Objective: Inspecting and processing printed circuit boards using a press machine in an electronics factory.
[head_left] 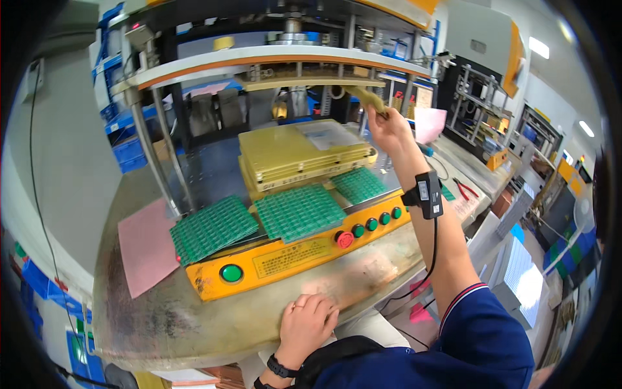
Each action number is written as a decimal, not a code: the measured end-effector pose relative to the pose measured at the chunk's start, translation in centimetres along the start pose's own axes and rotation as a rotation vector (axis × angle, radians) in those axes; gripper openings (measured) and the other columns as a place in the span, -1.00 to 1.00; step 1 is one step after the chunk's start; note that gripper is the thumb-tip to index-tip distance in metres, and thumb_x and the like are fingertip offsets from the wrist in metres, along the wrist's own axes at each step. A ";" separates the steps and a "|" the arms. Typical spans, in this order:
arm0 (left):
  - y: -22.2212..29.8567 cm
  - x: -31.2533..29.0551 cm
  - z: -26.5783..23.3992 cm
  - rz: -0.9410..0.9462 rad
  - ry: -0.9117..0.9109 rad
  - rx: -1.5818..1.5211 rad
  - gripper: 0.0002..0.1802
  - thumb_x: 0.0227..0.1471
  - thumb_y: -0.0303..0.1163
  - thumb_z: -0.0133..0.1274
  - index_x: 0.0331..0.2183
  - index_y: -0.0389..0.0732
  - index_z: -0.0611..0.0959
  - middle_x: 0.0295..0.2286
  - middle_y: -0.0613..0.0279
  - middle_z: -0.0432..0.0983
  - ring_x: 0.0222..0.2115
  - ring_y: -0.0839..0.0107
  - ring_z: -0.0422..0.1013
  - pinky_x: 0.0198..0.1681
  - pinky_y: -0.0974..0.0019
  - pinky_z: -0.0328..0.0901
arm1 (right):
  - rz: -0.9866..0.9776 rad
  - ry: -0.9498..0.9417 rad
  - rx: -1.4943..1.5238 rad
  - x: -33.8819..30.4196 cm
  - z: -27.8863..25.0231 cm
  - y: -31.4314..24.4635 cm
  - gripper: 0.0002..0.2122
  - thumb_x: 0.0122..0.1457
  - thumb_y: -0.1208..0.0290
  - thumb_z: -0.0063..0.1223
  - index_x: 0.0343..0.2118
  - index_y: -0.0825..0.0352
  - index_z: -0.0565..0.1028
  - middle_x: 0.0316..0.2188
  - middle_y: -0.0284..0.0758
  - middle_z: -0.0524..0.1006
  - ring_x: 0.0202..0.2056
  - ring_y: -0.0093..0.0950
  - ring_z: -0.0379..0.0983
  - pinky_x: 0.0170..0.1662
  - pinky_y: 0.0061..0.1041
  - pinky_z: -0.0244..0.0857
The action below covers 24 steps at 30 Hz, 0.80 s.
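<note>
My right hand (391,129) is raised at the far right side of the press, fingers closed on a tan, elongated handle-like piece (369,97). The far end of that piece reaches under the raised upper plate (311,82); its exact kind cannot be made out. My left hand (308,324) lies on the worn table edge, holding nothing, its fingers loosely spread. Between the press posts sits a stacked yellow fixture (275,150) with a clear sheet on top. Green circuit board panels (300,212) lie in front of it, some overhanging the yellow control strip.
The yellow control panel (291,262) carries green buttons and a red emergency button (344,240). A pink sheet (148,246) lies at the left. Red-handled pliers (464,189) rest on the right-hand bench. A metal post (150,152) stands left of the fixture.
</note>
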<state>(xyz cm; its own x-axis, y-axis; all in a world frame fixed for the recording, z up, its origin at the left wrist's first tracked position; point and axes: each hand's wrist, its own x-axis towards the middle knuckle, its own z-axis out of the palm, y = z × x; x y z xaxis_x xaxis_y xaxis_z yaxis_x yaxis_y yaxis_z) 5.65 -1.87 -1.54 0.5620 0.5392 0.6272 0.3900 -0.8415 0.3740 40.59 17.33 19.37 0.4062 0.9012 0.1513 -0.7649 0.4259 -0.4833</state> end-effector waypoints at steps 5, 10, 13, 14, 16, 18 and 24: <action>-0.1 0.3 0.1 0.022 -0.016 0.050 -0.79 -0.11 -0.25 0.18 -0.37 -0.08 0.59 -0.33 0.33 0.49 -0.27 0.30 0.40 -0.26 0.24 0.23 | -0.017 0.159 -0.355 -5.0 -6.7 -7.6 -0.77 0.33 0.36 -0.27 -0.13 0.43 0.33 -0.25 -0.18 0.50 -0.23 -0.36 0.50 -0.18 -0.42 0.48; 0.5 0.4 0.1 0.037 0.020 0.082 -0.84 -0.03 -0.31 0.14 -0.34 -0.11 0.60 -0.31 0.21 0.51 -0.24 0.19 0.42 -0.21 0.19 0.29 | -0.004 0.241 -0.718 -9.3 -10.8 -12.4 -0.78 0.31 0.33 -0.24 -0.15 0.37 0.35 -0.31 -0.21 0.52 -0.31 -0.40 0.52 -0.29 -0.47 0.48; 0.8 0.0 -0.1 0.016 -0.009 0.115 -0.83 -0.02 -0.31 0.15 -0.33 -0.11 0.60 -0.31 0.20 0.51 -0.24 0.19 0.41 -0.19 0.20 0.29 | -0.038 0.258 -0.788 -8.8 -12.5 -13.9 -0.79 0.29 0.33 -0.18 -0.14 0.36 0.36 -0.32 -0.20 0.52 -0.38 -0.40 0.52 -0.35 -0.45 0.48; 0.6 0.2 0.3 0.009 -0.022 0.116 -0.84 -0.03 -0.32 0.15 -0.34 -0.11 0.61 -0.31 0.21 0.51 -0.24 0.18 0.42 -0.20 0.19 0.29 | -0.023 0.263 -0.830 -8.0 -13.2 -13.8 -0.79 0.28 0.34 -0.15 -0.13 0.35 0.36 -0.32 -0.20 0.52 -0.40 -0.40 0.52 -0.38 -0.43 0.49; 0.6 0.4 0.4 0.017 -0.023 0.143 -0.84 -0.04 -0.32 0.16 -0.34 -0.10 0.61 -0.31 0.21 0.51 -0.24 0.19 0.42 -0.20 0.19 0.29 | 0.018 0.251 -0.843 -6.0 -13.9 -12.6 -0.78 0.25 0.35 -0.07 -0.12 0.34 0.36 -0.33 -0.21 0.51 -0.43 -0.39 0.53 -0.42 -0.36 0.50; 1.0 0.3 0.2 0.011 -0.017 0.185 -0.84 -0.05 -0.31 0.17 -0.35 -0.10 0.61 -0.31 0.21 0.51 -0.24 0.19 0.42 -0.21 0.19 0.29 | 0.054 0.217 -0.815 -3.7 -13.7 -10.2 -0.78 0.26 0.31 -0.08 -0.15 0.34 0.39 -0.34 -0.25 0.51 -0.40 -0.39 0.53 -0.33 -0.31 0.51; 1.3 0.5 0.3 -0.031 -0.074 0.209 -0.82 -0.10 -0.32 0.21 -0.37 -0.09 0.60 -0.33 0.22 0.51 -0.25 0.20 0.42 -0.23 0.19 0.28 | 0.127 0.055 -0.528 3.6 -14.0 -5.0 -0.75 0.28 0.30 -0.08 -0.11 0.38 0.38 -0.28 -0.20 0.54 -0.31 -0.32 0.51 -0.22 -0.35 0.47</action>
<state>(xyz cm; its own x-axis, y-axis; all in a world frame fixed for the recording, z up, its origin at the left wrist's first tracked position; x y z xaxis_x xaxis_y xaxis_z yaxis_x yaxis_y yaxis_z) 6.59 -2.69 -0.95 0.5964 0.5720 0.5631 0.5464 -0.8032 0.2373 52.88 17.37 10.22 0.3633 0.9313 0.0255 -0.4598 0.2030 -0.8645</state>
